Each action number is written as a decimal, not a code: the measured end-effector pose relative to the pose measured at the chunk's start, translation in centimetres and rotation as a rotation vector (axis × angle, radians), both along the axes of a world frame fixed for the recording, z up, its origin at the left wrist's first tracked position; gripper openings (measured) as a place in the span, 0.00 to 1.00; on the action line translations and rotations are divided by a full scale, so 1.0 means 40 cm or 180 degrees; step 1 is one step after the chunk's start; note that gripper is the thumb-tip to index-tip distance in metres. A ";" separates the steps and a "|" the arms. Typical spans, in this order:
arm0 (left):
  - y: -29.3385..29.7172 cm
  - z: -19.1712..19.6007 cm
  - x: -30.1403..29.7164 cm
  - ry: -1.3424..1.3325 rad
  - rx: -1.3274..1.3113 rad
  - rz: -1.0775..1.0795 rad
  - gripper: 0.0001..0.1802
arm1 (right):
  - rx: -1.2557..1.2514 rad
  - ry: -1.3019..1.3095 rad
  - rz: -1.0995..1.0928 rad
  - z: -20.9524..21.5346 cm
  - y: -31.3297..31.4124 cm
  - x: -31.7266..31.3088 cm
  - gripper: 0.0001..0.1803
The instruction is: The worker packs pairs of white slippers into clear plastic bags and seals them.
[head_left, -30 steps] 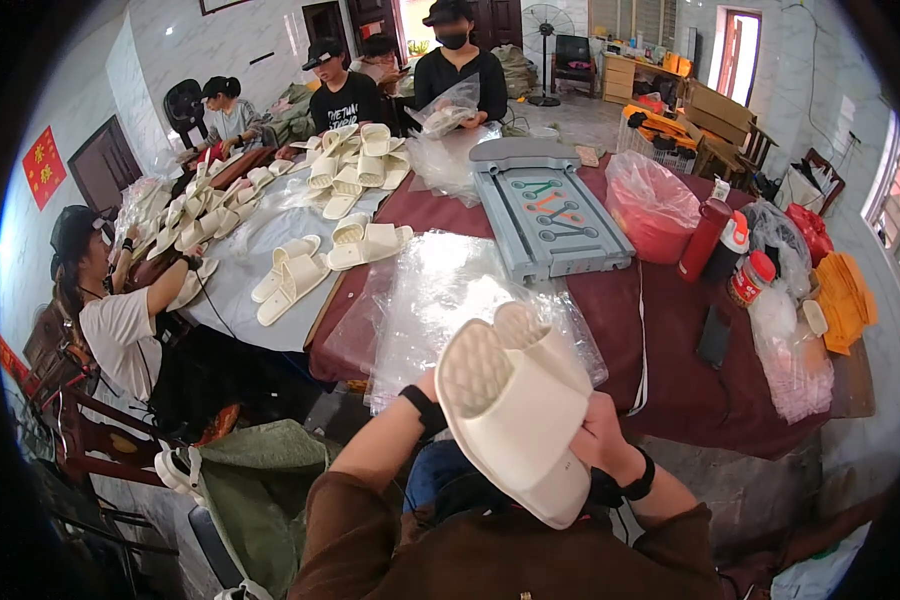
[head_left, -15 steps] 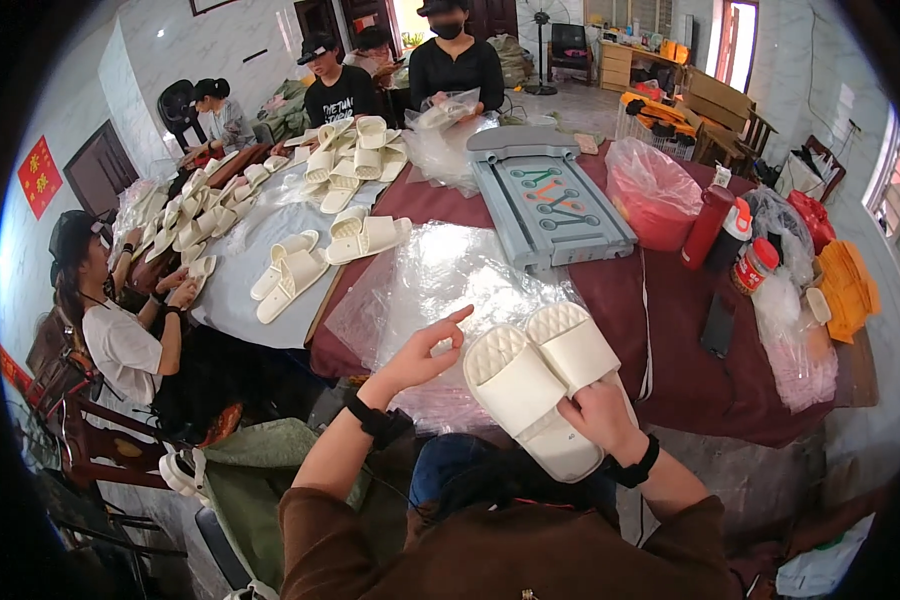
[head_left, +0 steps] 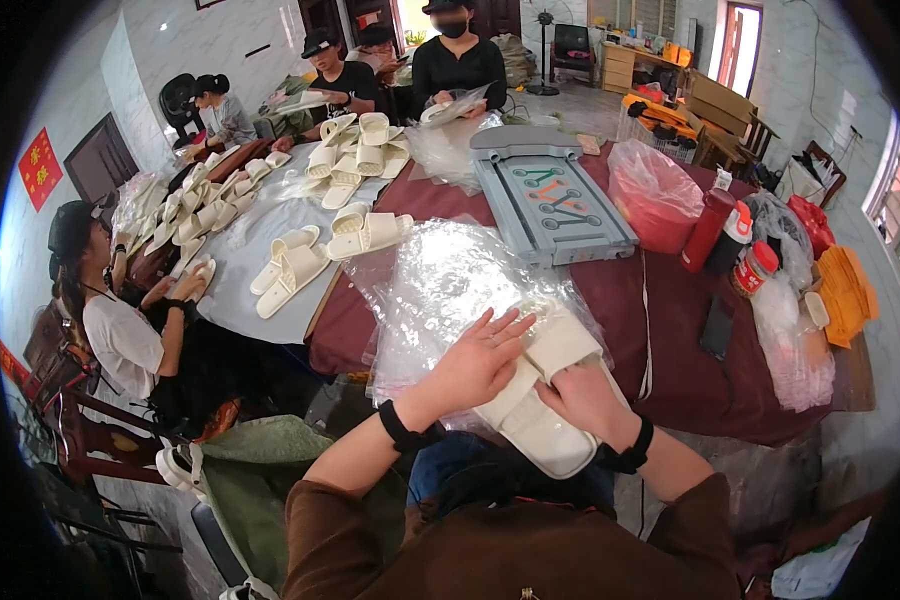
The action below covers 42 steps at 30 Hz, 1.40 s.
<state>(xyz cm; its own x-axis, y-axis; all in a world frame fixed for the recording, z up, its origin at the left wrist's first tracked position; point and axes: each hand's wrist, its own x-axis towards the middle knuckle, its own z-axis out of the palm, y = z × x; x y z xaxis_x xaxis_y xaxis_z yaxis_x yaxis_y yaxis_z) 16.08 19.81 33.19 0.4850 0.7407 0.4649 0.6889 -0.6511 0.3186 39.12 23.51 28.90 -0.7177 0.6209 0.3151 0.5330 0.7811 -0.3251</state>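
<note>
A pair of cream slippers (head_left: 562, 346) lies side by side in front of me, their far ends over a clear plastic bag (head_left: 440, 262). My right hand (head_left: 588, 402) grips the pair at the straps, fingers tucked into the right slipper's opening. Across the left slipper and the bag lies my left hand (head_left: 480, 358), its fingers stretched out and nearly flat. Whether the slippers' far ends are inside the bag or on top of it, I cannot tell. Each wrist wears a black band.
On the maroon cloth (head_left: 610, 300) stand a grey folding step stool (head_left: 550, 200), a pink plastic bag (head_left: 653, 190), a red bottle (head_left: 708, 230), a jar (head_left: 755, 268) and a black phone (head_left: 716, 326). Piled slippers (head_left: 350, 160) and several people sit leftward and beyond.
My left hand has come down and right from the air onto the slippers and bag. The bag's near part has shifted right. My right hand keeps its hold, moved slightly left.
</note>
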 end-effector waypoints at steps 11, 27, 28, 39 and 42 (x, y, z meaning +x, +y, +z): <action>-0.038 0.024 0.069 -0.0493 -0.0442 -0.0516 0.05 | -0.0232 0.1607 -0.0067 -0.068 0.067 -0.117 0.18; -0.136 0.035 -0.076 -0.0627 -0.0142 0.0091 0.13 | -0.0022 0.1380 -0.0126 -0.125 0.155 -0.380 0.23; -0.148 0.023 -0.085 -0.0902 -0.0128 0.0384 0.17 | 0.0523 0.1484 0.0351 -0.148 0.146 -0.350 0.27; -0.269 -0.112 -0.154 -0.0399 -0.0092 0.1405 0.27 | -0.0807 0.1593 0.0029 0.114 0.052 0.091 0.13; -0.276 -0.167 -0.165 -0.0170 0.0161 0.1253 0.19 | -0.0467 0.1415 -0.0322 0.096 0.109 0.122 0.19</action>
